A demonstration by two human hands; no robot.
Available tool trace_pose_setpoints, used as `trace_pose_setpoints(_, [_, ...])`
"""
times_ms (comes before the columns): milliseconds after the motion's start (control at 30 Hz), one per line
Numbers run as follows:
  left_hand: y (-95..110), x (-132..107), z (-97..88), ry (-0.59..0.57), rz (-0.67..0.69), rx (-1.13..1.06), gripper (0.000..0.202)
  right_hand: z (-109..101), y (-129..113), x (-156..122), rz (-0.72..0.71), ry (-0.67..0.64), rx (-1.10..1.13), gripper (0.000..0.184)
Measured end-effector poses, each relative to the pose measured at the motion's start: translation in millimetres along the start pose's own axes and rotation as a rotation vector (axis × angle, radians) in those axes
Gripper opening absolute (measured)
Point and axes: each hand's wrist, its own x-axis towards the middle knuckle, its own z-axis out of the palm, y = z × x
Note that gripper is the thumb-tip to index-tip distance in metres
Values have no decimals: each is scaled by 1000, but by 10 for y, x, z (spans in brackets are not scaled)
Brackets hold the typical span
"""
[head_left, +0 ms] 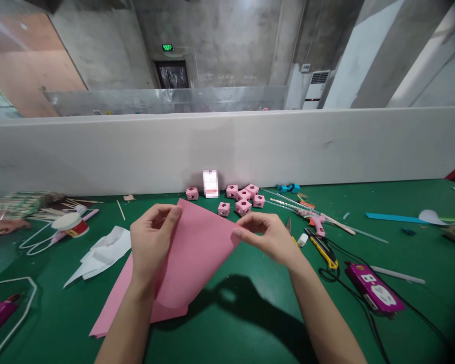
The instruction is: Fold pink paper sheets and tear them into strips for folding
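A sheet of pink paper [202, 247] is held up in front of me, slightly bent. My left hand [151, 240] pinches its upper left edge between thumb and fingers. At the right corner, my right hand [263, 233] grips the sheet with the thumb and fingertips. More pink paper [117, 298] lies on the green table below, partly hidden by my left forearm. Beyond the sheet, several small pink paper cubes [243, 207] with dark diamond-shaped marks stand near the white partition.
Right of my hands lie a yellow box cutter [324, 250], a pink glue gun [317, 224], clear sticks and a purple box [375, 288] with black cables. Leftward are white tissue [104, 253], a paper cup [71, 225], wooden sticks and another person's hand [5, 228]. A partition [144, 151] borders the table.
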Motion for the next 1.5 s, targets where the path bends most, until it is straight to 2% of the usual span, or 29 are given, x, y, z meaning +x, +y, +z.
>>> trace_pose_setpoints(367, [-15,18,-15,74,20,-21,25,28,-67,-45,-34,50,4,18])
trace_pose_setpoints(533, [-48,27,-27,90,65,4,24,24,-41,-46,-18,56,82,16])
trace_pose_setpoints(600, [-84,37,-36,88,135,43,22,31,-16,-33,-5,64,109,17])
trace_pose_setpoints(667, [-141,51,-37,84,271,143,20,39,18,-11,-4,101,86,15])
trace_pose_setpoints(767, [-248,73,-7,124,540,367,21,44,68,28,-41,228,-29,11])
trace_pose_setpoints(833, [-302,76,30,146,638,464,23,44,90,51,-85,320,-52,10])
trace_pose_setpoints(933, [-318,53,82,153,619,466,23,48,100,71,-120,319,113,18])
trace_pose_setpoints(1067, [-274,14,102,198,507,375,21,78,75,74,-22,149,335,36])
trace_pose_setpoints(1200, [-251,21,82,192,442,328,23,101,61,67,7,51,315,34])
trace_pose_setpoints(1400, [-167,52,19,127,453,338,22,73,125,96,-1,105,193,33])
trace_pose_setpoints(1500, [-144,56,-5,101,479,332,18,102,146,119,-22,129,239,32])
